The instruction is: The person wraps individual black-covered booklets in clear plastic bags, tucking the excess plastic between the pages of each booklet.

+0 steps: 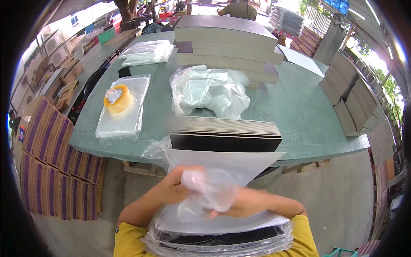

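Observation:
Between my two hands bunches a clear plastic bag, crumpled and smeared by motion. My left hand is closed round its left side. My right hand grips its lower right part, with the fingers partly hidden by plastic and blur. Right behind them, a white sheet slants from the table edge toward me. Beyond it leans a stack of boards with a black face and pale edges. Against my body lies a plastic-wrapped stack with white and black showing through.
On the green table lie a crumpled plastic bundle, flat clear bags under a yellow tape roll, and a tall board pile. Board stacks line the right edge. Cartons stand at left; a person is far back.

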### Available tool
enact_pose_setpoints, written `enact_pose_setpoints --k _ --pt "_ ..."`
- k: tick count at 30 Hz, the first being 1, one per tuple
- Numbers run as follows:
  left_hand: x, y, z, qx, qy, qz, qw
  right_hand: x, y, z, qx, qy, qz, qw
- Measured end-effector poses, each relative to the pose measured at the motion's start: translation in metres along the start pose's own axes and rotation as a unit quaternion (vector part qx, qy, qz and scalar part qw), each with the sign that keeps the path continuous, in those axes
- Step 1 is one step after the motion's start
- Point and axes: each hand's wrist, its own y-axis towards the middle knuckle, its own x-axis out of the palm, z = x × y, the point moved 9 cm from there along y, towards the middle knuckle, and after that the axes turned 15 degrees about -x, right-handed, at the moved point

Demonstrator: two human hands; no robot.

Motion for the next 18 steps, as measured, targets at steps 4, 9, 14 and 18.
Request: enact_pose_setpoints --k 4,9,14,18 --pt "-0.012 -0.009 -0.035 -0.035 0.054 -0.148 0.987 -0.035 -0.009 -0.002 0.14 0.389 0.263 0.872" --pt "-0.025 -0.029 0.01 -0.009 -0.215 -0.155 0.964 0.029 -0.027 0.018 0.202 0.167 -0.223 0.939" --pt "0.027 -0.032 -0.053 -0.102 0.363 -0.304 0.875 -0.006 0.002 -0.002 0.012 0.178 -0.002 0.984" --pt "-0.006 -0.031 -0.073 -0.029 0.553 -0.15 0.819 -0.019 -0.048 0.001 0.193 0.544 0.237 0.781"
